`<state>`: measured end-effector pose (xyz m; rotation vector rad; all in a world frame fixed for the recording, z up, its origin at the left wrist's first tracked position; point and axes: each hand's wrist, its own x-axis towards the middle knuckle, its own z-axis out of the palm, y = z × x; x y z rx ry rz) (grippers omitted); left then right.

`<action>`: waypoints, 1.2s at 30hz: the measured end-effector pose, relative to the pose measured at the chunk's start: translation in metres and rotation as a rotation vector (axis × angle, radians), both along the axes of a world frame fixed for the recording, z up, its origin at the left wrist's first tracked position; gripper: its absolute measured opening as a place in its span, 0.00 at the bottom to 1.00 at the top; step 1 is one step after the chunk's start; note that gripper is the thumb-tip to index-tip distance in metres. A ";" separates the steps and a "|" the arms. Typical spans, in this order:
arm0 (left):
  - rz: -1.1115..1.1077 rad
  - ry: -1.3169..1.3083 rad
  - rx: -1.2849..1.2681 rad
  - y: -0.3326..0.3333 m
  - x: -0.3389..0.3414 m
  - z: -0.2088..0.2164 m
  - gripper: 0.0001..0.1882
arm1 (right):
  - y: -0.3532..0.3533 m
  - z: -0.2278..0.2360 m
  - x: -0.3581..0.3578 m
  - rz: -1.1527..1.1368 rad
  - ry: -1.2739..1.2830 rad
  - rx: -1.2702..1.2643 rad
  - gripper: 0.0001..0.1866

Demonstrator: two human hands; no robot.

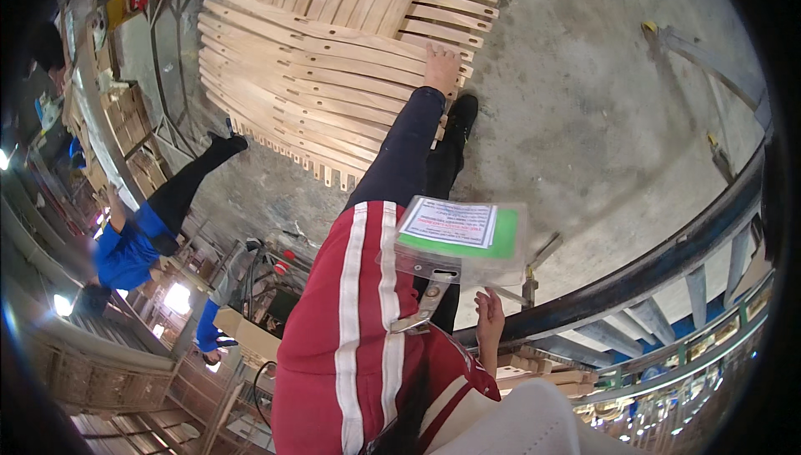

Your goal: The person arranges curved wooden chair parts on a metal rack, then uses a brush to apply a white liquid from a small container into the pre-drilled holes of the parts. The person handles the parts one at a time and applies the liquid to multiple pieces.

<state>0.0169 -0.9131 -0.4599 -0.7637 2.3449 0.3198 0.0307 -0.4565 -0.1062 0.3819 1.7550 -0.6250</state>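
Observation:
Curved wooden slats [334,80] with slotted ends lie in a large layered stack at the top of the view, some layers crossing others. My left hand [440,69] reaches over the stack's right side, its fingers bent over the end of a slat. A red sleeve with white stripes and a dark cuff covers that arm. Lower right, my right hand [490,319] hangs beside my body, holding nothing, fingers loosely apart. A clear badge holder [467,238] with a white and green card hangs between my arms.
A dark curved rail with metal rollers [651,321] runs along the right. Metal legs [709,63] stand on the concrete floor [576,121] at upper right. At left, a person in blue [129,251] stands near a workbench; another person in blue [209,330] is farther back.

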 end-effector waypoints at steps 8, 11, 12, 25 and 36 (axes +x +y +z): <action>-0.044 0.536 0.286 -0.036 0.031 0.052 0.27 | -0.039 -0.011 0.004 -0.068 0.147 -0.135 0.17; -0.147 0.388 0.336 -0.049 0.050 0.114 0.28 | -0.070 -0.003 0.002 -0.044 0.275 -0.155 0.16; -0.077 0.283 0.484 -0.052 0.049 0.157 0.29 | -0.079 -0.003 -0.001 -0.136 0.184 -0.165 0.16; -0.380 0.405 0.499 0.025 0.095 0.533 0.31 | -0.245 0.019 0.075 -0.644 -0.586 -0.891 0.26; -0.296 1.131 0.483 0.040 0.127 0.742 0.35 | -0.176 0.080 0.124 -0.028 0.153 -1.060 0.46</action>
